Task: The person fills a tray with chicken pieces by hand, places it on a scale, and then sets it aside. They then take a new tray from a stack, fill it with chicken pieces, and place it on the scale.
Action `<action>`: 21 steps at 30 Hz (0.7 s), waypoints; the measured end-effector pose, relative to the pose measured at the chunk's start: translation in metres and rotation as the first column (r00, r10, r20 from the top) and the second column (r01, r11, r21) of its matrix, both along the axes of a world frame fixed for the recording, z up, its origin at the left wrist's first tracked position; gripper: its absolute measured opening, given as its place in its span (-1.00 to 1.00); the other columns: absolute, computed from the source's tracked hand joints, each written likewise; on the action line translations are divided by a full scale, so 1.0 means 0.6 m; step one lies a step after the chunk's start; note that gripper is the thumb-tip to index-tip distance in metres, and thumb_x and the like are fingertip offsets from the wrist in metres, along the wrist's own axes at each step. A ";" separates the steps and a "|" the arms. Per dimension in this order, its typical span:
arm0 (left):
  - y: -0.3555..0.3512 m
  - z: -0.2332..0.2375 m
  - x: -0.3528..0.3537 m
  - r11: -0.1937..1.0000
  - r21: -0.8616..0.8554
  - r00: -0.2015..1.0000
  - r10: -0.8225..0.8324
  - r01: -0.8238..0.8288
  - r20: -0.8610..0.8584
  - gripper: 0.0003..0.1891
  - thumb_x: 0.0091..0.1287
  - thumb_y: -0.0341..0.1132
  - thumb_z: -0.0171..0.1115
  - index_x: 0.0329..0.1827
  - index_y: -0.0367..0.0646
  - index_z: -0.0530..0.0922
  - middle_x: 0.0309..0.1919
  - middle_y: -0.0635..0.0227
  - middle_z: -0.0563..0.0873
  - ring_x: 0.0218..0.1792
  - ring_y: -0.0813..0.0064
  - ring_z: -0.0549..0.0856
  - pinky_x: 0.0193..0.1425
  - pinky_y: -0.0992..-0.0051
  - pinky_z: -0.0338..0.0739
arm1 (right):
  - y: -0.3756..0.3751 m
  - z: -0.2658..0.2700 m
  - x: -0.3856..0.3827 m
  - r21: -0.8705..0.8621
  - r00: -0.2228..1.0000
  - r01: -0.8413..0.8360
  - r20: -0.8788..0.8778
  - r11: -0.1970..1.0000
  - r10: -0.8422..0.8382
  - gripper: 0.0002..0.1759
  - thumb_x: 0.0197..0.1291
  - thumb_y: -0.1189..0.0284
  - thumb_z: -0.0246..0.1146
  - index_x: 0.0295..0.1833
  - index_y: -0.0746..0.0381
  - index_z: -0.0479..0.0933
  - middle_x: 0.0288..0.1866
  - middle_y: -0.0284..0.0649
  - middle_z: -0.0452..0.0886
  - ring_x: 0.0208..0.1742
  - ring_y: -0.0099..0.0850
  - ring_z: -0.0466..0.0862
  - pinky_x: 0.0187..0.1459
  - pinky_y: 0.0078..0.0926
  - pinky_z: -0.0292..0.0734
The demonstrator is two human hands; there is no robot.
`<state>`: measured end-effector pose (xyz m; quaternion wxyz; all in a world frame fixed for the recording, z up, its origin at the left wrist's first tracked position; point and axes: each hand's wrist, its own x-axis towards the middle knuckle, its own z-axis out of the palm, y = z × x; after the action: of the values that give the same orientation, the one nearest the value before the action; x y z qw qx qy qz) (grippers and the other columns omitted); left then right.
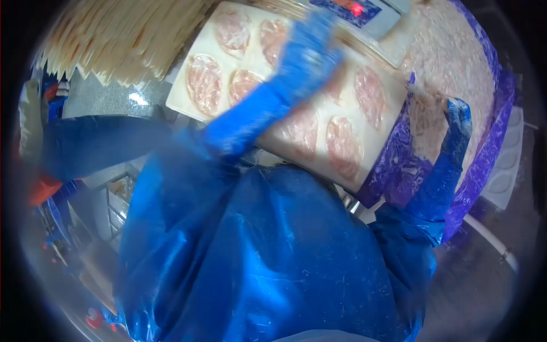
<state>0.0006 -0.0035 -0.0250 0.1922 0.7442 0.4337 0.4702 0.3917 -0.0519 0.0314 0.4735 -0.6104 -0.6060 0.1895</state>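
Observation:
Blurred by motion, my left hand (310,60) in a blue glove is over the upper middle of a white tray (219,68); its fingers are smeared, and anything in them cannot be made out. Oval portions of pale pink minced meat (343,147) fill the tray's hollows, some hidden by my left arm. To the right, my right hand (457,117), also gloved in blue, has its fingers bent together at the edge of a large mass of minced meat (450,43). What those fingers grip is too small to tell. Purple plastic sheeting (399,154) lies under and around the mass.
A device with a red lit display (356,9) stands behind the tray. Stacked pale trays (125,40) are at the upper left. Another white moulded tray (504,162) lies at the far right. At the left is another person's blue sleeve (102,145). A white hose (487,236) runs lower right.

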 end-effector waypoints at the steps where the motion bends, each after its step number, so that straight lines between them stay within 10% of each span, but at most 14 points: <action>1: 0.006 0.013 -0.040 0.999 -0.013 0.988 0.039 -0.038 0.150 -0.36 0.50 -0.10 0.19 0.56 -0.20 0.31 0.50 -0.02 0.42 0.54 0.08 0.36 0.64 0.10 0.09 | -0.017 0.017 -0.014 -0.072 0.990 -0.016 -0.144 0.997 0.006 -0.86 0.40 0.55 0.21 -0.05 0.37 0.62 0.04 -0.14 0.64 0.07 -0.42 0.61 -0.01 -0.51 0.62; 6: 0.018 0.025 -0.129 0.924 -0.337 0.899 -0.019 0.183 0.437 -0.65 0.55 -0.33 0.16 0.32 -0.23 0.59 0.27 0.27 0.69 0.19 0.41 0.68 0.41 0.40 0.44 | -0.021 0.079 -0.108 -0.226 0.902 -0.273 -0.398 0.935 0.167 -0.77 0.49 0.44 0.13 0.00 0.37 0.60 0.02 -0.15 0.64 0.09 -0.41 0.60 0.15 -0.48 0.53; 11: 0.013 0.049 -0.107 0.920 -0.323 0.819 0.005 0.221 0.574 -0.66 0.57 -0.28 0.12 0.28 -0.25 0.62 0.23 0.27 0.72 0.14 0.47 0.68 0.33 0.43 0.48 | 0.034 0.096 -0.284 0.010 0.640 -0.388 -0.716 0.922 0.277 -0.78 0.51 0.33 0.18 0.02 0.27 0.56 0.05 -0.16 0.66 0.04 -0.41 0.63 0.18 -0.43 0.54; 13: 0.013 0.041 -0.118 0.935 -0.300 0.814 0.022 0.189 0.581 -0.66 0.58 -0.26 0.11 0.26 -0.25 0.64 0.22 0.28 0.72 0.13 0.47 0.68 0.31 0.43 0.49 | 0.073 0.043 -0.309 0.249 0.910 -0.414 0.072 0.876 0.409 -0.84 0.50 0.38 0.19 0.01 0.24 0.54 -0.02 -0.19 0.68 0.03 -0.42 0.64 0.14 -0.46 0.56; 14: 0.010 0.037 -0.126 0.938 -0.308 0.820 0.050 0.157 0.570 -0.67 0.58 -0.28 0.11 0.25 -0.25 0.64 0.21 0.28 0.73 0.14 0.48 0.68 0.31 0.44 0.49 | 0.082 0.007 -0.313 0.253 0.908 -0.418 0.073 0.873 0.413 -0.84 0.50 0.38 0.19 0.01 0.24 0.54 -0.02 -0.19 0.68 0.03 -0.42 0.64 0.14 -0.46 0.56; 16: 0.004 0.025 -0.143 0.941 -0.314 0.826 0.079 0.122 0.558 -0.68 0.57 -0.30 0.11 0.25 -0.24 0.65 0.20 0.29 0.73 0.14 0.48 0.68 0.32 0.45 0.49 | 0.087 -0.070 -0.314 -0.068 0.589 -0.571 -0.728 0.818 0.351 -0.89 0.46 0.47 0.22 0.02 0.23 0.55 -0.06 -0.24 0.68 0.04 -0.46 0.66 0.11 -0.48 0.57; 17: 0.001 0.015 -0.151 0.941 -0.330 0.847 0.110 0.080 0.521 -0.69 0.57 -0.32 0.11 0.24 -0.24 0.65 0.19 0.28 0.74 0.14 0.48 0.68 0.33 0.44 0.49 | 0.083 -0.091 -0.305 -0.066 0.588 -0.573 -0.727 0.817 0.354 -0.89 0.46 0.47 0.22 0.02 0.23 0.55 -0.06 -0.24 0.68 0.04 -0.46 0.66 0.11 -0.48 0.57; 19: 0.004 0.000 -0.156 0.939 -0.343 0.862 0.152 0.027 0.484 -0.70 0.57 -0.34 0.11 0.23 -0.25 0.65 0.17 0.28 0.75 0.14 0.48 0.68 0.33 0.44 0.49 | 0.076 -0.113 -0.283 -0.153 0.940 -0.321 0.069 0.935 0.334 -0.88 0.44 0.49 0.24 0.03 0.22 0.55 -0.07 -0.26 0.67 0.00 -0.51 0.65 0.10 -0.50 0.57; 21: 0.005 -0.003 -0.136 0.975 -0.213 0.954 0.116 -0.057 0.278 -0.72 0.52 -0.38 0.16 0.21 -0.21 0.67 0.14 0.29 0.75 0.13 0.46 0.68 0.34 0.45 0.51 | 0.072 -0.085 -0.292 -0.188 0.945 -0.302 0.068 0.935 0.319 -0.86 0.43 0.49 0.24 0.05 0.22 0.55 -0.06 -0.26 0.68 -0.01 -0.50 0.66 0.10 -0.48 0.57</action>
<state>-0.0810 -0.0006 -0.0268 0.3074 0.6244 0.4790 0.5350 0.2167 -0.0088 -0.0197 0.3520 -0.5545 -0.6984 0.2843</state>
